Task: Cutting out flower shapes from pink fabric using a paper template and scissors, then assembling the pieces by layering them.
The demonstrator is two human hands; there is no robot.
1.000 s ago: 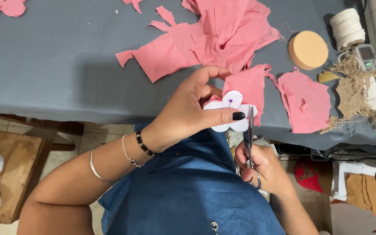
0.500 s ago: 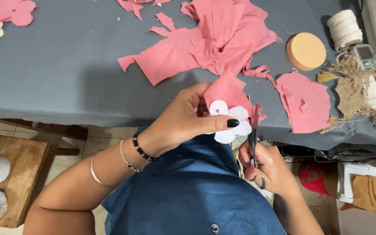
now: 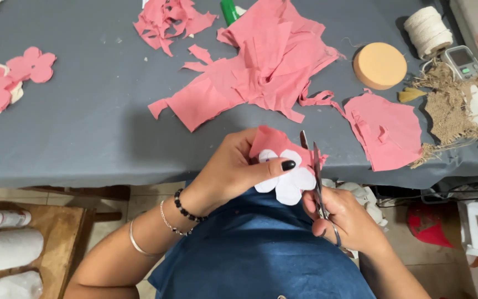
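My left hand [image 3: 233, 169] pinches a white flower-shaped template [image 3: 287, 178] against a piece of pink fabric [image 3: 276, 142], thumb on top, just in front of the table's near edge. My right hand [image 3: 345, 218] grips metal scissors [image 3: 315, 171] with the blades apart, pointing away from me along the right side of the template and fabric. Both hands hover above my blue-clad lap.
The grey-covered table [image 3: 84, 127] carries a pile of pink fabric scraps [image 3: 261, 72], a loose pink piece [image 3: 385, 130], cut pink flowers [image 3: 6, 86] at the left, a round tan disc [image 3: 380, 65], a twine spool [image 3: 427, 30] and burlap bits [image 3: 457, 108]. A wooden stool [image 3: 51, 238] stands lower left.
The view has tilted so more of the table shows. My left hand has turned the fabric and template slightly, and the scissors blades now stand open beside the fabric.
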